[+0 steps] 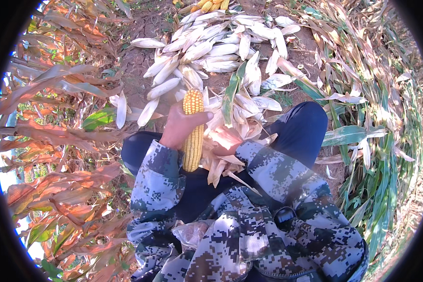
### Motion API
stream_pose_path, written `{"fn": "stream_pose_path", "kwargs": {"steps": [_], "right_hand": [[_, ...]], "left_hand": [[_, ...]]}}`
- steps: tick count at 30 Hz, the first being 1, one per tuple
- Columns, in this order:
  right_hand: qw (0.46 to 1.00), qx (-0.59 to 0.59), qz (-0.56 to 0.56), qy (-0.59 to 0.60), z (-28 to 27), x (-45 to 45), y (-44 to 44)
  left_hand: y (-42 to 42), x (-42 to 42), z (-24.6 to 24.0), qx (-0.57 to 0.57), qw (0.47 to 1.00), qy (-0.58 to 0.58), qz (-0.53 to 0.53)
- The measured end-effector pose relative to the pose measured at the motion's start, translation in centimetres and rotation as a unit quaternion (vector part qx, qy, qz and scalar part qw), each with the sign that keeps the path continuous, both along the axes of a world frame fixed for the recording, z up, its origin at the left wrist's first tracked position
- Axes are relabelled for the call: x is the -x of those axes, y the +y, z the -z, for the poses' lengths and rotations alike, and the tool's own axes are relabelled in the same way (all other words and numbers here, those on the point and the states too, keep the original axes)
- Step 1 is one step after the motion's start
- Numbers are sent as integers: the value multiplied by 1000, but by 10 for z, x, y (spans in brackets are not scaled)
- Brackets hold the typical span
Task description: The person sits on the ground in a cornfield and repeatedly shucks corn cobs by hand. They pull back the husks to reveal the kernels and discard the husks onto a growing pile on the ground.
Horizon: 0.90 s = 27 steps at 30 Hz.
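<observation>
My left hand (183,123) is closed around a husked yellow corn cob (193,141), thumb across its front, above my crossed legs. Beside it, my right hand (227,141) is among loose dry corn husks (245,121); its fingers are partly hidden, and I cannot tell whether it holds them. A long green and tan leaf (230,98) lies over the husks. Beyond my hands, a pile of corn ears in pale husks (211,53) rests on the soil.
Several bare yellow cobs (211,5) lie at the top edge. Dry standing corn plants (56,134) line the left side. A heap of cut stalks and leaves (373,123) runs along the right. My bent knees (299,130) flank the husks.
</observation>
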State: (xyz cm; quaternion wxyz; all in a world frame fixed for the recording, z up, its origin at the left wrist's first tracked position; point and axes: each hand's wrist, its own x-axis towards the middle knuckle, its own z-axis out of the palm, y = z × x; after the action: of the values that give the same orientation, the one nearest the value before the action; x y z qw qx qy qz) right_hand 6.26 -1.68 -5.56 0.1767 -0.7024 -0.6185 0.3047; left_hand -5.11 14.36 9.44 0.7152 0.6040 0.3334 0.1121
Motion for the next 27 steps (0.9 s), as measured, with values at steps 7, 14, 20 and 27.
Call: {"fn": "stream_pose_path", "kwargs": {"steps": [7, 14, 20, 27], "right_hand": [[796, -37, 190, 574, -55, -31, 11], [654, -4, 375, 657, -54, 19, 13], [515, 192, 518, 655, 8, -32, 21], [558, -46, 467, 684, -29, -211, 193]], "left_hand": [[12, -26, 16, 29, 998, -13, -58], [29, -37, 42, -577, 791, 152, 135], [44, -9, 67, -520, 724, 271, 365], [-15, -12, 71, -499, 761, 153, 384]]}}
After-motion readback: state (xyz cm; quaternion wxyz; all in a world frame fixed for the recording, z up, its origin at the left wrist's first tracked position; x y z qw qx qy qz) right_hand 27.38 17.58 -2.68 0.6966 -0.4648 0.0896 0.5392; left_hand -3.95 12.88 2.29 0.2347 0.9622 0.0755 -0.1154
